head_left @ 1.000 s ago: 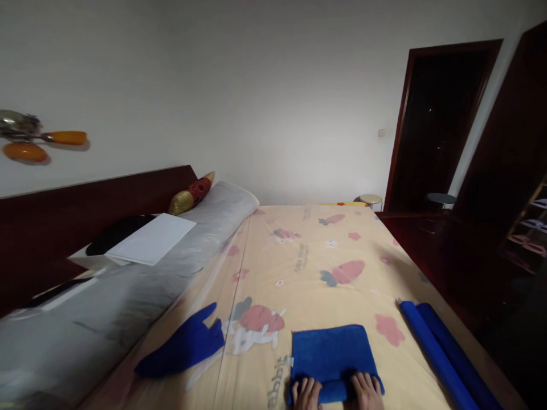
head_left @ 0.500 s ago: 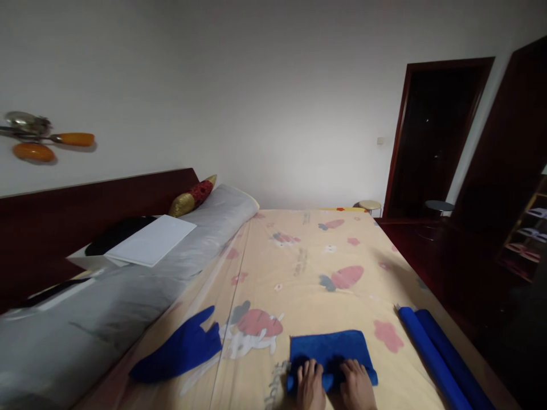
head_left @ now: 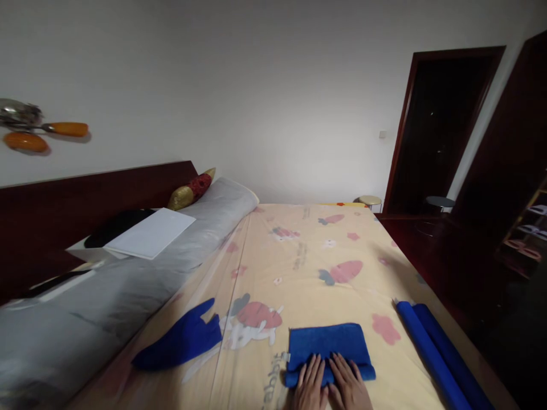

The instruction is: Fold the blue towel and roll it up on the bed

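Both hands flat, palms down, fingers extended and together, side by side on the near part of a blue folded towel. Left hand and right hand touch each other at the inner edges; neither one curls round the cloth, they only press on top of it. Near edge of the towel looks rolled or doubled under the fingertips.

Towel lies on the bed close to its near edge, about midway across, square to that edge. Small white tag shows at the towel's left side.

Bed sheet is pale yellow with carrot and rabbit print.

Left of the towel, well apart: a loose blue cloth, crumpled, unfolded.

Right of the towel, along the bed's right edge: two blue rolls lying side by side, touching each other.

Far left side of the bed: long grey bolster against the dark headboard, white sheet of card on top, red-gold cushion at its far end
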The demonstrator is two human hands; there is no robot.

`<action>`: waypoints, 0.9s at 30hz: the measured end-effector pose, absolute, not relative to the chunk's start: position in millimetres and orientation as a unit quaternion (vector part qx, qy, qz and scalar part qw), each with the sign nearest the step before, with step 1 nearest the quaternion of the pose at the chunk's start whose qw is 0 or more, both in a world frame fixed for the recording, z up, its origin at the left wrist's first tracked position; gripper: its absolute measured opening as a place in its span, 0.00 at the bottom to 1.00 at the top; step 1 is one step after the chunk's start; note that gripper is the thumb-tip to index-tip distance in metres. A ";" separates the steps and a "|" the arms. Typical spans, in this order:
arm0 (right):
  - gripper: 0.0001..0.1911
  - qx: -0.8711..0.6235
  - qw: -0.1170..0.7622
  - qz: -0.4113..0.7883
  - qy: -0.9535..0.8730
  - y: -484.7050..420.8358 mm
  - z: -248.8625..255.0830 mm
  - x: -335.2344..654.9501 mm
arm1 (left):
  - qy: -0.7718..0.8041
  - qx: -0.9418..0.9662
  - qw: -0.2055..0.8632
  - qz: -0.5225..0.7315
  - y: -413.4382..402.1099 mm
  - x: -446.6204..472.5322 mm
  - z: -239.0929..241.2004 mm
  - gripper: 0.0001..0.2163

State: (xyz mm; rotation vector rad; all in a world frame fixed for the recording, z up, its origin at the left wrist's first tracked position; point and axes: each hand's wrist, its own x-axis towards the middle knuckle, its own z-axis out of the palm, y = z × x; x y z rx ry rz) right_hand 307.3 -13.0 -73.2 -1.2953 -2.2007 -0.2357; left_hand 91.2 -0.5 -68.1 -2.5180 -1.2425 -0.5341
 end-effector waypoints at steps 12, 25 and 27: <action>0.30 -0.564 0.305 -0.147 -0.753 -15.5 -103.2 344.0 | -0.452 -0.846 0.225 -0.171 -1.5 61.1 -51.4 0.26; 0.24 -0.541 0.282 -0.180 -0.772 -29.3 -124.5 283.8 | -0.427 -0.861 0.162 -0.224 -3.9 99.1 -66.3 0.21; 0.23 -0.537 0.274 -0.139 -0.786 -27.3 -111.8 287.2 | -0.420 -0.868 0.154 -0.215 -3.1 95.8 -62.1 0.21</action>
